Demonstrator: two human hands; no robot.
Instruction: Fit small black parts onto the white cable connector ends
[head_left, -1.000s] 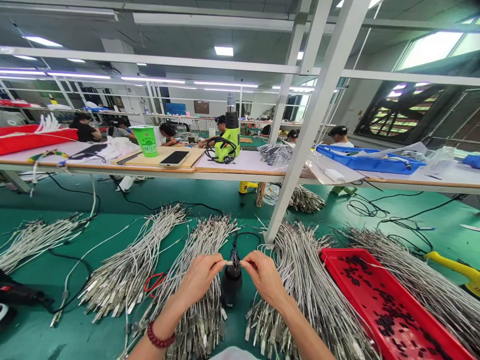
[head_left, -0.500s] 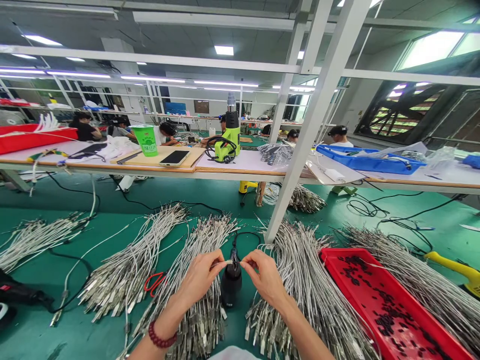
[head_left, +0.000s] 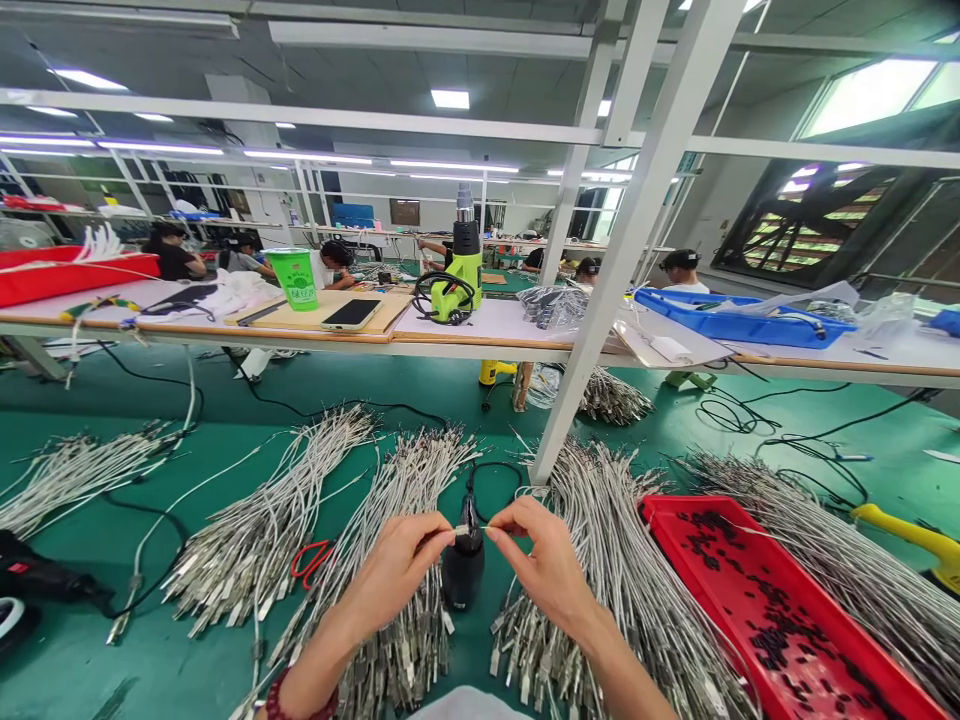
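Observation:
My left hand (head_left: 401, 562) and my right hand (head_left: 541, 562) are both pinched on one thin grey cable (head_left: 471, 529), held level between them. The cable's middle sits just over the nozzle of an upright black heat gun (head_left: 463, 567) on the green table. A bundle of grey cables with metal plugs (head_left: 401, 600) lies under my left hand. Another such bundle (head_left: 600, 580) lies under my right hand. A red bead bracelet (head_left: 279, 702) is on my left wrist.
A red tray of small black sleeves (head_left: 757, 610) lies at the right. Red-handled scissors (head_left: 310, 560) lie left of my hands. More cable bundles (head_left: 75, 470) spread over the green table. A white post (head_left: 600, 300) rises behind. The shelf holds a green cup (head_left: 298, 279), phone (head_left: 349, 314), green heat gun (head_left: 463, 270).
My hands and the cable have hardly moved over the heat gun; the view has shifted slightly, so my left wrist sits lower in the frame.

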